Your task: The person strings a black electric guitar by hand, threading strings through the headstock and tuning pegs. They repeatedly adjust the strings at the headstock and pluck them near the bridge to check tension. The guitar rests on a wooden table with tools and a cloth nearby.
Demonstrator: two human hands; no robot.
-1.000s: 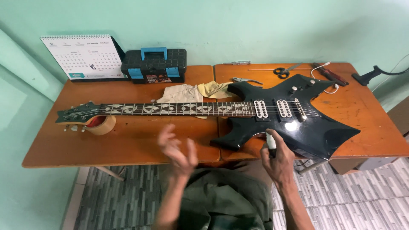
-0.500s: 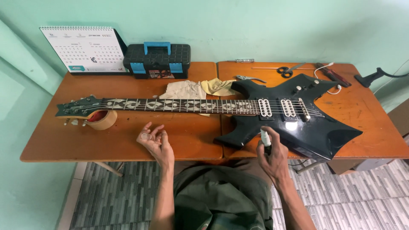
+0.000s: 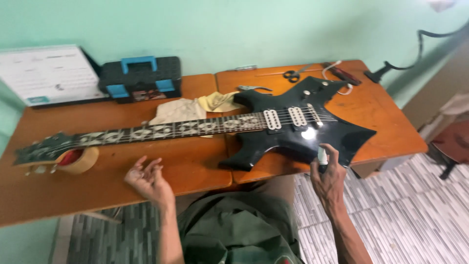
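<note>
Two hands low centre of frame. Right hand (image 3: pixel 328 180) grips small white spray bottle (image 3: pixel 322 156) at lower edge of black electric guitar (image 3: pixel 298 128), centre-right on wooden table (image 3: pixel 97 190). Left hand (image 3: pixel 146 180) empty, fingers loosely curled, near table edge. Cloth (image 3: pixel 181 111) behind neck.

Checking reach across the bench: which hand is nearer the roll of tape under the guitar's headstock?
Left. The left hand lies open just right of the tape roll; the right hand holds a small bottle by the guitar body.
</note>
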